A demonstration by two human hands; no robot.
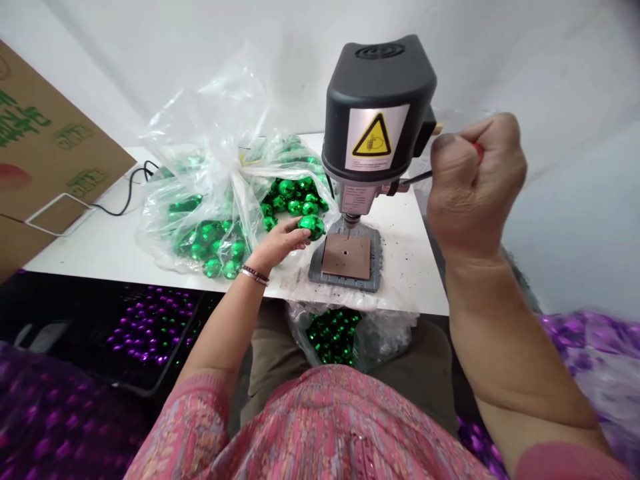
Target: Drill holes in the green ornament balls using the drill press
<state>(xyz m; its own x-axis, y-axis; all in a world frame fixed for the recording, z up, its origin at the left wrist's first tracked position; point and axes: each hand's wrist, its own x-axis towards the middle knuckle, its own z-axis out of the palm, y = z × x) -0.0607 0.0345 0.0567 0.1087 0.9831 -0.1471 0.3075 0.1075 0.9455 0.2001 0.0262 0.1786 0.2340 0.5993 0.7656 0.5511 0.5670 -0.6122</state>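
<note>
Between the thumb and fingers of my left hand (pixel 283 243) is a shiny green faceted ball (pixel 311 227), held just left of the drill press's base (pixel 345 288). My right hand (pixel 475 173) is wrapped around the feed lever (pixel 419 177) of the small black drill press (pixel 383 87), with a bit of red showing by the fingers. The drill bit (pixel 349 233) points down over a brown board (pixel 346 256) with a small dark hole in it. Dark crumbs lie around the base.
Clear plastic bags (pixel 200 200) of green balls stand on the white table (pixel 115 260). A cardboard box (pixel 55 147) leans at the left. A bag of green balls (pixel 335 337) is at my lap. Purple balls fill a black tray (pixel 200 327) and bags at both sides.
</note>
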